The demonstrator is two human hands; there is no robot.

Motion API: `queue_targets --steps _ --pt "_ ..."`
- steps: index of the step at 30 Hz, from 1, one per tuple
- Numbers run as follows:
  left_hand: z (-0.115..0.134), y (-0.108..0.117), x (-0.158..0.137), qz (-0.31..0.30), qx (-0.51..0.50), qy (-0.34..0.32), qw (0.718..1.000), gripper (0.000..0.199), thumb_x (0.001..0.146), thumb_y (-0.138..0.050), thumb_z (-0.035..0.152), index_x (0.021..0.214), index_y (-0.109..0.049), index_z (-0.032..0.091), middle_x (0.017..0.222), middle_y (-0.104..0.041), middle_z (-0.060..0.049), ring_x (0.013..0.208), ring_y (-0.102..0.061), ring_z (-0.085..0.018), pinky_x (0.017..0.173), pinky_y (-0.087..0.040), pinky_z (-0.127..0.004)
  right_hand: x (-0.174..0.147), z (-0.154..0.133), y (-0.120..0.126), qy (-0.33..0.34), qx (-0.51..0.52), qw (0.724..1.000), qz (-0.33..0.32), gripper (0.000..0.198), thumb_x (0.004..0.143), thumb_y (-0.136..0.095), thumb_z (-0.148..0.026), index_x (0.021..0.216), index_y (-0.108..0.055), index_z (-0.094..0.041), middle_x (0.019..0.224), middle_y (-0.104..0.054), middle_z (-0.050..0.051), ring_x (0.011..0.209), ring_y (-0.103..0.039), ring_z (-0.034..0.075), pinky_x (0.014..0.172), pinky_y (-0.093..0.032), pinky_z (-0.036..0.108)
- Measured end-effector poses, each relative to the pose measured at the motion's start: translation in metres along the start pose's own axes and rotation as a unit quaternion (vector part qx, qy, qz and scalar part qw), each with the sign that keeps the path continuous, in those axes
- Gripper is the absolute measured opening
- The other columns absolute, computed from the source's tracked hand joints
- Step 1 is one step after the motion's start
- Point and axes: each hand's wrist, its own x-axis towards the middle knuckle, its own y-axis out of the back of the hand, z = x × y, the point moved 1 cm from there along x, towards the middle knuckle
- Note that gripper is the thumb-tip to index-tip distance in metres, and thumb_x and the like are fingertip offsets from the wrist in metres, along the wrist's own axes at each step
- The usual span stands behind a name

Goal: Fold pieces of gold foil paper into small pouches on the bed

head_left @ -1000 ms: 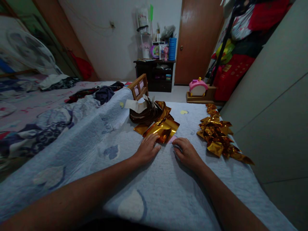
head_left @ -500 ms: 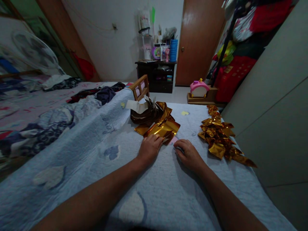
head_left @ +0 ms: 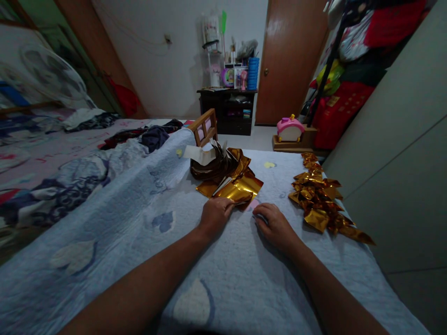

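My left hand (head_left: 217,215) pinches the near edge of a shiny gold foil sheet (head_left: 240,187), which bends up slightly at the fingers. That sheet lies at the front of a loose stack of foil paper (head_left: 213,167), with pale backs showing on some leaves. Just right of it, my right hand (head_left: 274,222) rests low over the bed with curled fingers. Thumb and forefinger are close together there, and whatever may be between them is hidden. Further right lies a pile of folded gold foil pieces (head_left: 316,200).
A pale blue quilt (head_left: 223,279) with heart patterns covers the bed. Behind the stack stands a small wooden rail (head_left: 206,125). Crumpled clothes (head_left: 153,139) lie on the left. A pale cabinet (head_left: 401,186) borders the right side. Beyond the bed is a pink toy (head_left: 290,129).
My left fingers have closed on the foil sheet's near edge and lifted it a little. My right hand has stayed almost in place.
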Motion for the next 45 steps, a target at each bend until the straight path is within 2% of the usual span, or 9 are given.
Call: queue_targets --steps 5,9,15,21,24,28,35,40,45 --pt "-0.001 0.005 0.003 0.01 -0.098 0.085 0.992 0.005 0.085 -0.073 0.019 0.08 -0.076 0.017 0.079 -0.077 -0.003 0.073 -0.07 -0.018 0.069 -0.047 -0.027 0.0 0.0 0.001 -0.004 0.0 1.0 -0.003 0.02 0.086 -0.054 -0.011 0.099 -0.067 -0.018 0.106 -0.068 0.011 0.103 -0.06 0.026 0.094 -0.049 0.042" --pt "-0.004 0.007 0.006 0.014 -0.14 0.109 0.984 0.017 0.083 -0.073 0.023 0.069 -0.068 0.016 0.066 -0.066 0.002 0.063 -0.06 -0.014 0.062 -0.04 -0.024 0.0 0.001 0.001 -0.005 -0.005 1.0 -0.017 0.02 0.086 -0.053 -0.011 0.1 -0.067 -0.018 0.108 -0.068 0.012 0.105 -0.059 0.027 0.097 -0.048 0.044" --pt "-0.007 0.007 0.005 0.043 -0.159 0.091 0.982 0.017 0.09 -0.061 0.026 0.076 -0.062 0.017 0.067 -0.059 0.003 0.064 -0.056 -0.014 0.062 -0.039 -0.024 -0.001 0.0 0.001 0.0 0.001 1.0 -0.006 0.02 0.087 -0.053 -0.012 0.099 -0.067 -0.019 0.107 -0.068 0.011 0.105 -0.06 0.026 0.097 -0.049 0.044" --pt "-0.004 0.012 0.003 0.091 -0.192 0.07 0.975 0.008 0.091 -0.058 0.024 0.093 -0.065 0.019 0.083 -0.07 -0.001 0.078 -0.066 -0.017 0.073 -0.049 -0.026 0.0 -0.006 0.004 -0.016 0.039 0.999 0.029 0.019 0.088 -0.054 -0.016 0.101 -0.068 -0.019 0.108 -0.071 0.012 0.104 -0.061 0.027 0.096 -0.048 0.045" --pt "0.002 0.018 -0.001 0.109 -0.201 0.044 0.972 0.015 0.094 -0.058 0.029 0.098 -0.068 0.02 0.092 -0.075 -0.003 0.085 -0.07 -0.019 0.078 -0.052 -0.028 0.001 -0.011 0.008 -0.051 0.089 0.993 0.061 0.018 0.089 -0.056 -0.024 0.102 -0.069 -0.021 0.109 -0.071 0.01 0.105 -0.063 0.026 0.093 -0.049 0.042" --pt "0.009 0.02 -0.007 0.114 -0.243 -0.01 0.963 0.014 0.095 -0.059 0.03 0.093 -0.068 0.019 0.1 -0.077 -0.006 0.096 -0.072 -0.022 0.089 -0.055 -0.033 0.003 -0.017 0.015 -0.127 0.172 0.975 0.058 0.026 0.094 -0.053 -0.037 0.102 -0.07 -0.019 0.101 -0.072 0.009 0.091 -0.066 0.023 0.079 -0.052 0.036" --pt "0.005 0.018 -0.003 0.129 -0.131 -0.04 0.982 0.011 0.093 -0.063 0.027 0.086 -0.066 0.02 0.091 -0.073 -0.007 0.089 -0.067 -0.021 0.085 -0.053 -0.033 0.003 -0.016 0.013 -0.163 0.219 0.961 0.041 0.029 0.09 -0.055 -0.041 0.102 -0.069 -0.018 0.098 -0.073 0.008 0.084 -0.067 0.021 0.075 -0.053 0.033" --pt "-0.002 0.015 0.005 0.071 -0.02 -0.05 0.996 0.012 0.085 -0.068 0.017 0.076 -0.061 0.019 0.078 -0.065 -0.004 0.081 -0.061 -0.021 0.074 -0.047 -0.03 0.002 -0.013 0.008 -0.149 0.187 0.97 0.032 0.024 0.088 -0.056 -0.034 0.1 -0.07 -0.018 0.099 -0.074 0.009 0.088 -0.069 0.022 0.08 -0.054 0.036" --pt "-0.005 0.011 0.005 -0.001 -0.046 -0.029 0.999 0.017 0.084 -0.071 0.02 0.073 -0.059 0.019 0.075 -0.061 0.0 0.072 -0.058 -0.017 0.067 -0.042 -0.026 0.0 -0.012 0.008 -0.128 0.17 0.977 0.024 0.021 0.088 -0.057 -0.031 0.098 -0.07 -0.018 0.098 -0.074 0.009 0.087 -0.069 0.022 0.082 -0.054 0.037"
